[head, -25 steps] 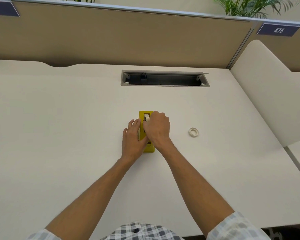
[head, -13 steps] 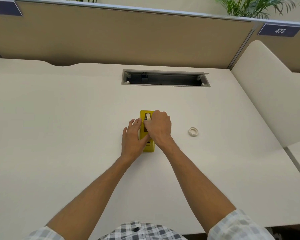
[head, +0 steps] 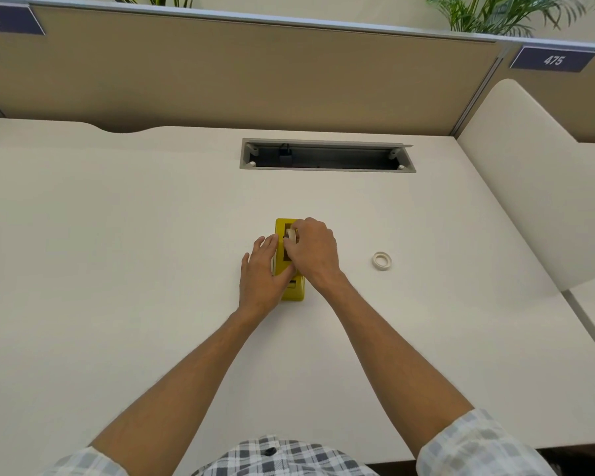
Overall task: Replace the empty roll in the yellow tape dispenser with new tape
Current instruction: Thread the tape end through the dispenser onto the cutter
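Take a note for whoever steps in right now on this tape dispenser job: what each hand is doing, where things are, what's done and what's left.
Left hand: flat against the left side of the yellow dispenser, steadying it.
Right hand: closed on a tape roll at the dispenser's well.
Small tape ring: lying loose on the desk, right of the dispenser.
Whether the held roll is going in or coming out cannot be told.
Left: seat the new roll, thread the tape to the cutter.

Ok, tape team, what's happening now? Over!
Left hand flat, bracing yellow dispenser. Right hand pinching tape roll in its slot. Small roll lies apart, right. Nothing blocking.
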